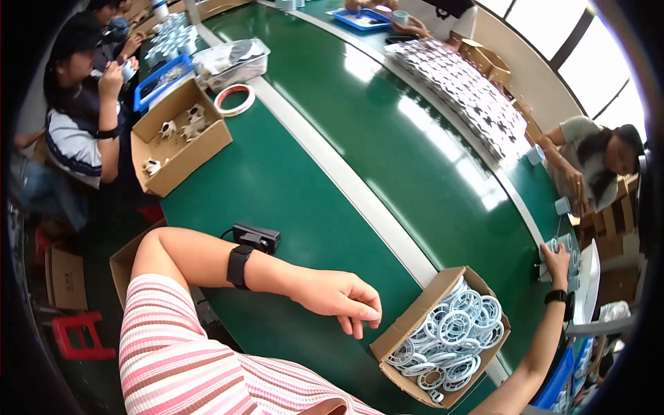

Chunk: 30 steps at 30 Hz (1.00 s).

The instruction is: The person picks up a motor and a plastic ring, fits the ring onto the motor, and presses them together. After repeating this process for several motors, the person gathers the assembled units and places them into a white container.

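Green worktops (297,180), crossed by pale metal rails (332,162), fill a workshop with bright windows at 1 to 2 o'clock. Directions are from the centre of the view. Far left, a red stool (83,337) stands at 8 o'clock, and a co-worker (76,97) in a black cap sits at 10 o'clock. Beside that person, an open cardboard box (192,162) holds a few small white parts. Just past it lies a tape roll (242,111), with a clear plastic tub (238,66) at 11 o'clock. Below centre, at 6 o'clock, the wearer's left hand (339,297) hangs loosely curled and holding nothing; a black device (256,236) sits near its banded wrist. At 5 o'clock, near that hand, a second box (417,315) is heaped with pale blue rings (456,326). Between 3 and 4 o'clock, the right hand (555,263) reaches to pale blue cup-shaped parts (568,243); whether it grips one cannot be told. Another co-worker (595,166) leans in near 3 o'clock.
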Tool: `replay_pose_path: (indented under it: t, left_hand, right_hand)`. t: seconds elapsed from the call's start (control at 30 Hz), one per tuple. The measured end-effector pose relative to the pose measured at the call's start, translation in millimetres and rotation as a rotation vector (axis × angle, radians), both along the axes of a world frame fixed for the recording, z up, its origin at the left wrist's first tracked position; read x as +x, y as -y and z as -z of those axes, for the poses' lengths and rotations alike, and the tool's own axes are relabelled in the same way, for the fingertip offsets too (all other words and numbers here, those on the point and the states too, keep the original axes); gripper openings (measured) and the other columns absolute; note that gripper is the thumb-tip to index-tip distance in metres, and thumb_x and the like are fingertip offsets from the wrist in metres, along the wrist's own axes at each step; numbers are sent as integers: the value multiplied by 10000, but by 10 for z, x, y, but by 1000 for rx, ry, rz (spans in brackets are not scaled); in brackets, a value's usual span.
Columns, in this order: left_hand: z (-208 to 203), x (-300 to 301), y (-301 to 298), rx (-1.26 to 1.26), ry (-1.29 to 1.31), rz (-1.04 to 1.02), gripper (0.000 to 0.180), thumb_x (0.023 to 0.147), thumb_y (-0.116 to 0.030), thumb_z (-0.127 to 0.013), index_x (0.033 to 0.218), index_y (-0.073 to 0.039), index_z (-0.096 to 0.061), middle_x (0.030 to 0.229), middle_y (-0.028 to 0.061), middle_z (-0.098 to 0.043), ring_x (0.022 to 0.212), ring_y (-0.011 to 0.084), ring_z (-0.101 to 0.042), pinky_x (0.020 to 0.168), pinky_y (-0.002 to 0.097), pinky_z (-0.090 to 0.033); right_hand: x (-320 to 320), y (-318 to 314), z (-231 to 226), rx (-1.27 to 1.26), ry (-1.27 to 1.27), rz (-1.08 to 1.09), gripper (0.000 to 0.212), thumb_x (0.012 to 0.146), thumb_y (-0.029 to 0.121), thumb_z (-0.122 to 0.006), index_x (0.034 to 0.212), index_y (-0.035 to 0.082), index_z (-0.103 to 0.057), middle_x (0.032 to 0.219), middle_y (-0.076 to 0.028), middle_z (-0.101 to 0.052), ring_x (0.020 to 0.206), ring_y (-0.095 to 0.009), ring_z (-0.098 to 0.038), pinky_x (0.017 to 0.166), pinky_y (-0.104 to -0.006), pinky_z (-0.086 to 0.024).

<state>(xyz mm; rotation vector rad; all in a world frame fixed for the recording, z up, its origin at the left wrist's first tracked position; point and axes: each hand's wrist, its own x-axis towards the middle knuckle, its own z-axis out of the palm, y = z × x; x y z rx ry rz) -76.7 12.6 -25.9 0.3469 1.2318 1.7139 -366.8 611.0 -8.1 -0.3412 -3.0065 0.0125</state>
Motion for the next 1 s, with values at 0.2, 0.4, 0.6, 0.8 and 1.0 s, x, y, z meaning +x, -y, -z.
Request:
replay_pose_path:
  t: [0.2, 0.4, 0.6, 0.8, 1.0]
  left_hand:
    - [40, -62, 44, -4, -145, -212, 233, 1063, -224, -583, 1086, -4, -656, 1058, 47, -694, 896, 134, -719, 794, 275, -592]
    - [104, -385, 354, -121, -283, -667, 213, 1066, -200, -577, 1068, -14, -681, 1015, 46, -714, 882, 120, -713, 780, 271, -574]
    - [160, -732, 528, -26, -149, -887, 210, 1069, -211, -567, 1075, -32, -677, 1041, 59, -716, 861, 131, -710, 770, 269, -573]
    - [182, -800, 582, -24, -184, -885, 189, 1063, -204, -575, 1087, -40, -665, 1062, 76, -716, 845, 137, -707, 757, 264, -569]
    - [194, -846, 444, -6, -275, -868, 177, 1054, -188, -581, 1067, -35, -668, 1035, 72, -715, 838, 133, -709, 732, 254, -559]
  right_hand:
    - [635, 1515, -805, -722, 126, -322, 507, 917, 384, -741, 1242, 21, -602, 996, -82, -673, 897, -181, -649, 814, -310, -521]
    - [1810, 3430, -1191, -789, 257, -818, 619, 757, 334, -882, 1226, 42, -602, 1284, -132, -581, 1033, -193, -639, 827, -311, -544]
    - [2803, 4306, -1018, -346, 245, -1275, 640, 637, 290, -935, 1169, 106, -632, 1450, -218, -437, 1087, -409, -624, 866, -433, -571]
    - [2987, 4500, -485, -184, 309, -1281, 595, 679, 316, -917, 1153, 136, -606, 1451, -195, -398, 996, -397, -617, 834, -501, -567]
    - [3086, 4418, -460, -263, 98, -1174, 835, 677, 365, -919, 1383, 125, -543, 1539, -206, -354, 1182, -427, -539, 1015, -523, -482]
